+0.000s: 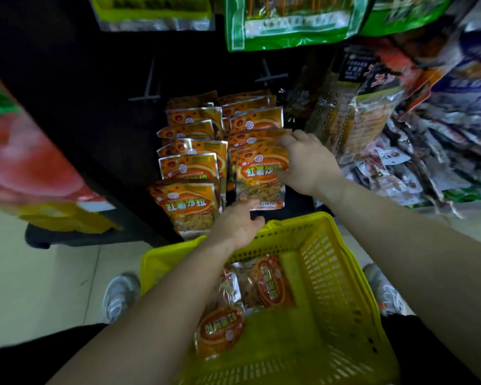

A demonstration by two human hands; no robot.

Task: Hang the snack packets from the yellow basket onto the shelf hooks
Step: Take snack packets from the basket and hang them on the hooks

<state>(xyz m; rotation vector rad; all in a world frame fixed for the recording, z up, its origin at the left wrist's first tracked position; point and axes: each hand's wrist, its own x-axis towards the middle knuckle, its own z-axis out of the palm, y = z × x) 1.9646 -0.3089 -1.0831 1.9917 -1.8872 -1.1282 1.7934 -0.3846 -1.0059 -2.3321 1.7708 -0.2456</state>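
A basket (325, 262) fills the lower centre of the frame, between two shoes (120, 295). A few snack packets (271, 282) lie inside it, toward its left. Just above it, at centre, two columns of packets hang side by side: a left column (190, 168) and a right column (254, 120). The right hand (306, 162) holds the front packet (257, 176) of the right column, and the left hand (238, 226) touches its bottom edge. Two hooks (147, 90) jut out above. Mixed packets (400, 134) crowd the right, and larger bags (289, 20) hang along the top.

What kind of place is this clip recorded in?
Most likely a shop or supermarket aisle: rows of identical orange snack packets hang on a dark display rack, other packaged goods crowd the right side, and a yellow shopping basket sits before the person.
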